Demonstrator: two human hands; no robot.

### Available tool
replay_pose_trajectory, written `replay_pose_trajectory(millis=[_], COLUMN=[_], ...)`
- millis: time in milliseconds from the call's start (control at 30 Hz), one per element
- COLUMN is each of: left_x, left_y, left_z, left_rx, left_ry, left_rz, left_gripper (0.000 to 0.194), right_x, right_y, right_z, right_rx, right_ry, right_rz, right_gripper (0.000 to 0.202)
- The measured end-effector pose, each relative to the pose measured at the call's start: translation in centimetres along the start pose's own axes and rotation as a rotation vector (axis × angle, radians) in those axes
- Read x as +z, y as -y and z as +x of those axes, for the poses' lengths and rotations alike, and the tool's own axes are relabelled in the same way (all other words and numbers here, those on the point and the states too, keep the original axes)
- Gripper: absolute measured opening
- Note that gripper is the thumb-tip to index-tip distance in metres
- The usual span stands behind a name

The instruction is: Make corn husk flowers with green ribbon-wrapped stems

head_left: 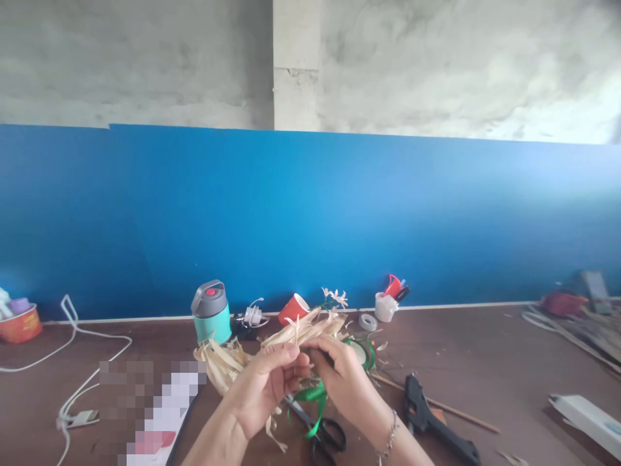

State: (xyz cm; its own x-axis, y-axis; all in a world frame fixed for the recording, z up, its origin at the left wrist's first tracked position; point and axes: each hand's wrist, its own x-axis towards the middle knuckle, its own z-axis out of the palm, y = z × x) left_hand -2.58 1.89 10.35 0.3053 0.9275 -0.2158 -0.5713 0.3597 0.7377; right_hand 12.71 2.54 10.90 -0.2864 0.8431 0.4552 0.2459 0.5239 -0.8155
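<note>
Above the scissors, the left hand pinches a small husk piece – seemingly partly formed, with loose husks beyond the scissors left unworked – while the right hand curls its fingers alongside, grip indeterminable.

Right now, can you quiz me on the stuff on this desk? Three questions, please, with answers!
1. True or false: the black glue gun lies to the right of the scissors.
2. A thin strip pokes up from the left hand. Is it A) blue, B) pale tan or C) black?
3. Fill the gap: the teal bottle has a ____ button on its lid.

Key: 1 true; 2 B; 3 red.
</note>
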Motion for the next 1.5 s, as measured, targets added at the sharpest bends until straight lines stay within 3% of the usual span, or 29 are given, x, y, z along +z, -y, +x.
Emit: replay_pose_trajectory(millis=[267,433,567,867,1100,1333,1500], left_x=[0.4,1.2,1.8,1.8,1.8,1.4,1.6], left_y=[-0.4,-0.3,-0.1,0.1,0.5,0.3,0.4], left_z=[-0.4,-0.6,-0.9,-0.7,-0.6,-0.7,-0.6], left_rx=[0.130,0.248,0.273,0.253,0.254,0.218,0.224], left_ry=[-0.031,-0.147,-0.229,-0.165,-0.123,-0.064,-0.137], left_rz=[0.161,0.398,0.466,0.286,0.240,0.184,0.222], left_gripper=[0.014,0.014,0.015,0.020,0.020,0.017,0.025], right_x=[-1.2,-1.6,-1.2,-1.3,-1.0,-0.9,-0.8], right_y=[-0.5,-0.1,0.6,0.7,0.9,0.8,0.6], right_z=[0.1,0.0,-0.2,0.0,-0.1,0.1,0.0], right_rx=[0.354,0.376,0.378,0.301,0.341,0.337,0.350], right_ry=[-0.122,-0.103,-0.073,-0.057,-0.070,-0.109,-0.093], right_rz=[0.392,0.702,0.619,0.125,0.295,0.281,0.279], right_gripper=[0.025,0.025,0.027,0.008,0.007,0.005,0.005])
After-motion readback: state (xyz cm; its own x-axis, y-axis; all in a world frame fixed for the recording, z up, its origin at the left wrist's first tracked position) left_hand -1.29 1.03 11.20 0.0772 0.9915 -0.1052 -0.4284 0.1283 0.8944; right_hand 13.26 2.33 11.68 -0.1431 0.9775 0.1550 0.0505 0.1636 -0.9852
